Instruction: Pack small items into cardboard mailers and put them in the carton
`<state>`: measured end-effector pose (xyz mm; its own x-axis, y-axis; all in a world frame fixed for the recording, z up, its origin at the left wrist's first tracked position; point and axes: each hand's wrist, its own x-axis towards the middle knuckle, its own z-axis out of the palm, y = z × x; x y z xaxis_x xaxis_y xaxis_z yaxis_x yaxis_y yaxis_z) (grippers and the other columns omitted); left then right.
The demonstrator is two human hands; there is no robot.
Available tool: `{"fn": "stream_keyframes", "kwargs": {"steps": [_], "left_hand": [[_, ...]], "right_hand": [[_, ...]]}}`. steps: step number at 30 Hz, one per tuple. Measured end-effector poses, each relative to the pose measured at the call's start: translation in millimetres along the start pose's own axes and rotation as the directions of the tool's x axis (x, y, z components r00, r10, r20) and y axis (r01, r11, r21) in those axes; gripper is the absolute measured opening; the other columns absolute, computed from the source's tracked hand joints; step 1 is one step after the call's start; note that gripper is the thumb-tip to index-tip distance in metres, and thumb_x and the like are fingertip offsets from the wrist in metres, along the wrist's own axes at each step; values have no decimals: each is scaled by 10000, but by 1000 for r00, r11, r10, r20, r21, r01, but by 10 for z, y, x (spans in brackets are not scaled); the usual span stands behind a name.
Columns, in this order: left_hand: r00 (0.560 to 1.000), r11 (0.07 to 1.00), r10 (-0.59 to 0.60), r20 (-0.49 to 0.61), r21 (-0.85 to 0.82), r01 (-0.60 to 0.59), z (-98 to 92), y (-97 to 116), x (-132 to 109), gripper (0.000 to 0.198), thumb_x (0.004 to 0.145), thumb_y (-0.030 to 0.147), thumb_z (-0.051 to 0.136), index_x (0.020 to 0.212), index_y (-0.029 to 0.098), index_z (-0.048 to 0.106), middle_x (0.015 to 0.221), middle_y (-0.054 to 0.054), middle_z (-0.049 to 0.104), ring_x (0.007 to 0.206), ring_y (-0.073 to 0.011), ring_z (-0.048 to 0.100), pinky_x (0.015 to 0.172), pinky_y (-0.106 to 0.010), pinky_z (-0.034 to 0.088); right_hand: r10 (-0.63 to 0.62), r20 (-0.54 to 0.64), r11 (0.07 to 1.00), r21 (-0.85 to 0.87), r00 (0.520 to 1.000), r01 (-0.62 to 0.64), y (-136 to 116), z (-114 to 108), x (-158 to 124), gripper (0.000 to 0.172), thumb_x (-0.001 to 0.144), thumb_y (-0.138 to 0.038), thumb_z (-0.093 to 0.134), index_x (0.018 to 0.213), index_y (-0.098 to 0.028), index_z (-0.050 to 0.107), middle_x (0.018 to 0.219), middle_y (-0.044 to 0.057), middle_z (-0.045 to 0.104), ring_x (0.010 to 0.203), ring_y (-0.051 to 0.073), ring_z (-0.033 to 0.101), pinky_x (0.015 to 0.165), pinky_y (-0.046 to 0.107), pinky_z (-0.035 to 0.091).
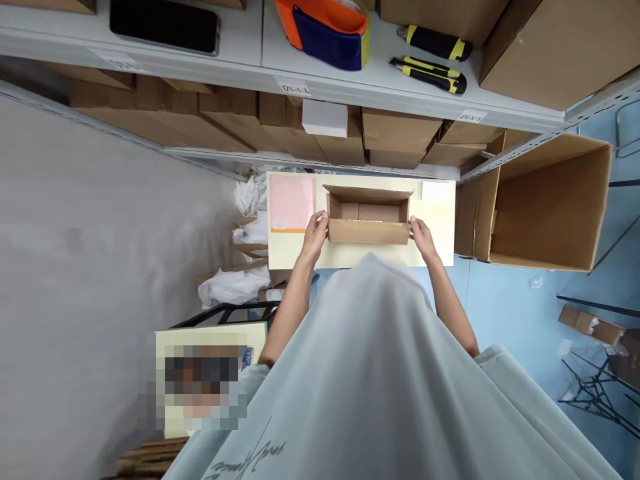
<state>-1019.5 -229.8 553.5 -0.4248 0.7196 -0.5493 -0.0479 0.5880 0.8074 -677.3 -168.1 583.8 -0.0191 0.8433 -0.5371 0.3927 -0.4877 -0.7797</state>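
A small cardboard box point(369, 233) with its top flaps open stands on the pale yellow table point(295, 252). Its inside looks bare. My left hand point(316, 235) grips the box's left end, the fingers at the upper corner. At the right end, my right hand point(421, 236) pinches the other corner. Left of the box lies a pink sheet or pouch point(293, 202) with an orange edge. A small white piece of paper or card point(436, 191) rests at the table's back right.
Above the table, a metal shelf point(240, 70) carries a phone point(165, 25), a tape dispenser point(327, 33) and two utility knives point(431, 63). Cardboard boxes point(400, 133) fill the lower shelf. A large open carton point(550, 207) stands to the right. Another person point(200, 383), blurred, is at lower left.
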Motion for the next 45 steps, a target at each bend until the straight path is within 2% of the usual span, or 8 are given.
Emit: {"fn": "stream_keyframes", "kwargs": {"steps": [5,11,20,26,29,35,40,45], "left_hand": [[997,992,-74,37,-104,77,-60,12,19,430,889,407,662,1299,279,690,1341,-117,787,1275,-257,761,1104,-434,639],[979,1000,-15,201,-5,16,-286,26,-105,823,729,340,678,1550,301,629,1677,-154,635,1581,-324,616,1317,-534,525],[934,889,81,347,398,-225,-191,-158,-417,1489,700,589,1025,1878,246,182,1966,-211,87,1832,-430,116,1464,-590,238],[966,760,119,227,605,-236,222,-234,-554,544,947,350,862,1472,259,750,1981,-74,108,1740,-395,419,1403,-515,433],[971,740,171,169,629,-239,338,-247,-567,226,995,231,737,1201,268,823,1957,-13,229,1674,-358,525,1359,-524,497],[953,725,218,212,618,-304,286,-227,-556,234,983,189,728,1192,261,806,1972,-18,164,1728,-344,450,1370,-530,479],[904,709,173,391,588,-389,50,-165,-542,517,884,211,918,1370,215,744,1980,-150,26,1765,-418,366,1385,-536,452],[850,810,253,463,378,-447,-408,-62,-425,635,997,412,843,1583,275,641,1844,-157,463,1679,-360,524,1335,-508,516]], "right_hand": [[-83,-50,975,-212,995,70,-126,-134,225,1061,858,-921,751,1583,-160,606,1515,245,743,1332,405,762,1193,628,605],[-454,23,843,-312,891,438,-527,-195,686,954,975,-873,686,1596,-150,651,1664,244,643,1592,414,566,1398,641,401],[-570,225,739,-280,790,613,-925,-22,1326,676,1104,-780,554,1451,-227,731,1539,172,757,1476,364,663,1328,582,465],[-438,63,814,-395,897,426,-788,153,1511,492,1195,-597,443,1179,-207,742,1106,140,815,1092,329,765,1102,503,574],[-314,-53,869,-418,948,265,-652,237,1566,463,1193,-523,448,1104,-181,746,982,115,779,999,305,750,1042,481,583],[-313,-107,865,-442,944,237,-612,268,1538,561,1191,-556,429,1522,-157,642,1243,180,787,1180,323,765,1149,530,561],[-474,-156,751,-585,866,306,-756,205,1310,556,1182,-553,413,1494,-176,679,1575,248,633,1510,366,616,1291,608,481],[-606,-246,642,-713,757,282,-982,348,698,632,1154,-517,455,1648,-131,534,1766,276,447,1711,389,405,1392,673,369]]}}
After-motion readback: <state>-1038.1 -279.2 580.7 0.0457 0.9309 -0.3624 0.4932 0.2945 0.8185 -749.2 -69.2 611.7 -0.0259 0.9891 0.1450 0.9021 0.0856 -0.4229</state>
